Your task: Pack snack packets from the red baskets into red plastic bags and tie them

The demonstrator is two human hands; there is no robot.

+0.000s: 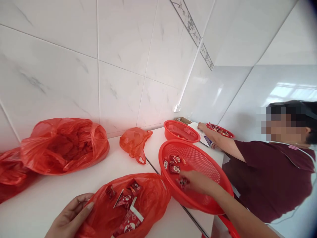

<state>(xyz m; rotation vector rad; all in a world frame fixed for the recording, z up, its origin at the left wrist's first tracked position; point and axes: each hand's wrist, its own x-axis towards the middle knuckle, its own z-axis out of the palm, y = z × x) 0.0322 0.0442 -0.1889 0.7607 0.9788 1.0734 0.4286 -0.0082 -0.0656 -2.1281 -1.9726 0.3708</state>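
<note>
My left hand (70, 216) rests at the near edge of an open red plastic bag (148, 200), its fingers stretched along the bag's rim. Inside that bag lie several red candy packets (126, 201). My right hand (192, 181) reaches into a red mesh basket (213, 158) and pinches a red packet (182, 182), blurred by motion. A few more packets (173, 163) lie at the basket's far inner side.
A large red bag (65, 145), a red bag at the far left (10, 172) and a small knotted one (135, 140) sit against the tiled wall. Another person in a maroon shirt (269, 175) reaches toward a far red basket (182, 130) and tray (220, 130).
</note>
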